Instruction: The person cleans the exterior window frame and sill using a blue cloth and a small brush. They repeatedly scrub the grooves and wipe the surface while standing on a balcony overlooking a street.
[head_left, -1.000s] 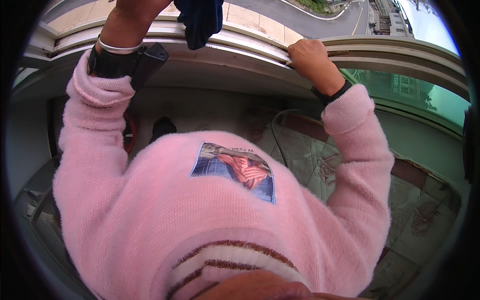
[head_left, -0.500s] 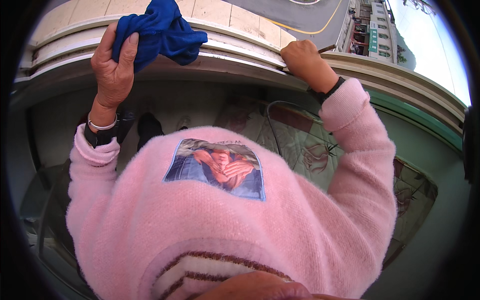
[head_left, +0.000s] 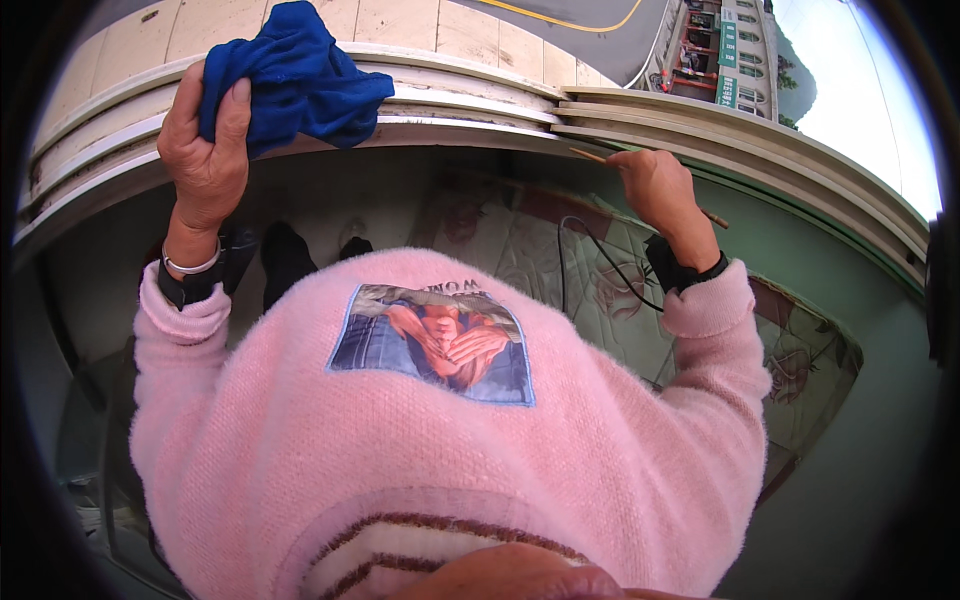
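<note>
A crumpled blue cloth (head_left: 295, 85) is gripped between the thumb and fingers of my left hand (head_left: 208, 150), raised at the left over the white window frame rails (head_left: 455, 105). At the right, my right hand (head_left: 662, 195) is closed around a thin wooden stick (head_left: 588, 155). One slim end points left toward the inner edge of the rails, and the other sticks out below the hand. That hand is on the room side of the frame, beside the point where the sliding sash (head_left: 680, 115) overlaps the rails. Whether the stick's tip touches the frame I cannot tell.
Beyond the frame runs a pale tiled ledge (head_left: 400, 22), with a road (head_left: 600, 40) and buildings (head_left: 725, 55) outside. Below my right arm lies a quilted floral mat (head_left: 530, 245) with a dark looped cord (head_left: 610, 262). My dark-clad feet (head_left: 287, 262) show at the left.
My right hand has drawn back from the rails toward me and slightly right, bringing the stick into fuller view. The left hand with the cloth has shifted slightly left and down.
</note>
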